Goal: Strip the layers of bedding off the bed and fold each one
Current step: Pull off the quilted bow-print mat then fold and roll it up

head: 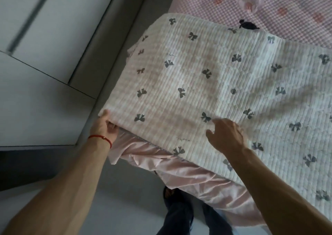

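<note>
Bedding layers, counted: three show. A white ribbed blanket [206, 83] printed with grey bows lies on top; a smooth pink sheet [188, 171] hangs bunched under its near edge; a pink checked mattress cover [269, 6] with small red motifs lies at the far right.
Blanket position: it is folded over on itself on the bed, its near-left corner at the bed's edge, its body spreading right across the mattress.
Left hand [106, 125]: it grips the blanket's near-left corner, thumb on top and fingers curled underneath. One red string bracelet [100, 138] circles the wrist.
Right hand [226, 135]: it is over the blanket near its near edge with fingers spread and relaxed, holding nothing; whether the fingertips touch the fabric I cannot tell.
Writing: two small script marks appear on the blanket, too blurred to read.
Dark object [248, 25]: one small black item sits at the blanket's far edge, possibly a hair tie.
Person: two legs in dark trousers [179, 215] stand on the grey floor [125, 198] at the near side.
Left of bed: pale cabinet panels [53, 18].
</note>
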Demonstrator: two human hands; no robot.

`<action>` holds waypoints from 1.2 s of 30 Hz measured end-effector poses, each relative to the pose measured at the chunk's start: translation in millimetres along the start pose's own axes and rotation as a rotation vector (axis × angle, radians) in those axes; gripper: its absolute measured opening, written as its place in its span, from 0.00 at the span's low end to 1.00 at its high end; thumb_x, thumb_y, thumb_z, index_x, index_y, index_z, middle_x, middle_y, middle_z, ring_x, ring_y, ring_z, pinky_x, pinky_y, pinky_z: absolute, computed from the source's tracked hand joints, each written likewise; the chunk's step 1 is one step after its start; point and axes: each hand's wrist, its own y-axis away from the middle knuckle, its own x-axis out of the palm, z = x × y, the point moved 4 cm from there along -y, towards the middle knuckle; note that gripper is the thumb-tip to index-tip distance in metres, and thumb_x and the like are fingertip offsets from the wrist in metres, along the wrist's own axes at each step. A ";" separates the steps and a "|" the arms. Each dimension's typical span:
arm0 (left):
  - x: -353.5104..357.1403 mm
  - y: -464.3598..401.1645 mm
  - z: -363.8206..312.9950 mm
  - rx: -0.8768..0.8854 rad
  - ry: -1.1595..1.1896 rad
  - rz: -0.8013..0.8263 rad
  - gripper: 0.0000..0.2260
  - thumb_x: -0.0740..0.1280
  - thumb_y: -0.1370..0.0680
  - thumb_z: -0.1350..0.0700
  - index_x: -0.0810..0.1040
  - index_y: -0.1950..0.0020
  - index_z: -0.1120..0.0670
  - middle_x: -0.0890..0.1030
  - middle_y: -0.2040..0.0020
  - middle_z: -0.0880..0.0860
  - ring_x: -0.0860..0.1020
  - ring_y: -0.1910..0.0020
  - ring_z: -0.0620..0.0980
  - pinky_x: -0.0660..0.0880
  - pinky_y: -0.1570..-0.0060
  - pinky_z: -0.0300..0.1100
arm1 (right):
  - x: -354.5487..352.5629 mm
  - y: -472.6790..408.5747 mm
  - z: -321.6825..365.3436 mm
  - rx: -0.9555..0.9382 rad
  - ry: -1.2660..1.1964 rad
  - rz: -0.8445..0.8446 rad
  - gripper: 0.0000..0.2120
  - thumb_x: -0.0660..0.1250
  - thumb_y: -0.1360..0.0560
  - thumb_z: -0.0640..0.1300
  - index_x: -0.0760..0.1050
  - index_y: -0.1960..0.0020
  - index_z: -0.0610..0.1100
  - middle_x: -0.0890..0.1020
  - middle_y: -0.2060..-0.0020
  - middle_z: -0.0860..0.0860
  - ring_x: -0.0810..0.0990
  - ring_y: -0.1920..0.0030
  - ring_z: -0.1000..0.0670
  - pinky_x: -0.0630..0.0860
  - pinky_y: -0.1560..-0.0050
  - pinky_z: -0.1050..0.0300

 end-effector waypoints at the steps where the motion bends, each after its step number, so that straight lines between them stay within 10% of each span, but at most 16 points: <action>1: -12.5 -5.0 10.6 -0.058 -0.024 -0.035 0.05 0.66 0.18 0.55 0.78 0.46 0.57 0.83 0.46 0.56 0.80 0.39 0.54 0.78 0.49 0.47 | -8.2 -3.6 19.4 -0.058 -0.015 -0.050 0.24 0.66 0.20 0.55 0.69 0.25 0.50 0.73 0.28 0.45 0.76 0.32 0.43 0.76 0.36 0.42; 4: -24.5 -18.4 24.7 -0.130 -0.013 -0.056 0.04 0.65 0.17 0.58 0.78 0.47 0.58 0.82 0.49 0.52 0.78 0.37 0.49 0.73 0.42 0.42 | 9.2 -18.3 74.7 -0.272 -0.019 0.070 0.39 0.65 0.21 0.64 0.49 0.18 0.60 0.46 0.17 0.49 0.47 0.18 0.38 0.52 0.26 0.23; 7: -27.2 -26.4 22.0 -0.126 -0.027 -0.062 0.05 0.63 0.16 0.61 0.77 0.51 0.58 0.81 0.51 0.53 0.79 0.52 0.47 0.73 0.41 0.43 | 52.3 -32.6 92.1 -0.278 0.021 0.156 0.45 0.66 0.27 0.72 0.45 0.20 0.65 0.38 0.18 0.52 0.34 0.20 0.33 0.42 0.31 0.14; 15: -29.3 -68.0 11.6 -0.088 -0.516 -0.270 0.08 0.63 0.21 0.68 0.77 0.44 0.61 0.80 0.57 0.59 0.78 0.63 0.53 0.80 0.72 0.43 | 62.2 -87.8 134.1 -0.208 0.049 -0.067 0.43 0.51 0.25 0.77 0.44 0.18 0.58 0.40 0.17 0.48 0.36 0.19 0.34 0.41 0.29 0.19; 18: 4.7 -73.4 -3.1 0.121 -1.155 -0.381 0.23 0.69 0.25 0.59 0.71 0.30 0.57 0.75 0.34 0.61 0.76 0.38 0.62 0.79 0.42 0.58 | 78.9 -95.0 137.7 -0.138 0.134 -0.085 0.42 0.40 0.23 0.76 0.30 0.19 0.56 0.28 0.20 0.46 0.27 0.22 0.36 0.33 0.28 0.23; 24: 144.8 -55.4 -15.2 1.030 -1.631 0.345 0.27 0.64 0.19 0.50 0.61 0.21 0.41 0.53 0.18 0.55 0.59 0.23 0.62 0.67 0.29 0.61 | 89.6 -99.9 128.9 -0.124 0.126 -0.103 0.39 0.42 0.20 0.71 0.34 0.17 0.55 0.35 0.18 0.45 0.32 0.20 0.36 0.37 0.26 0.23; 36: 291.6 -111.4 -18.7 0.991 -2.373 1.139 0.58 0.73 0.36 0.27 0.29 0.26 0.29 0.19 0.25 0.49 0.20 0.29 0.63 0.35 0.37 0.82 | 99.9 -108.2 120.6 -0.106 0.044 0.033 0.37 0.37 0.22 0.67 0.43 0.16 0.55 0.41 0.16 0.46 0.38 0.18 0.37 0.39 0.26 0.22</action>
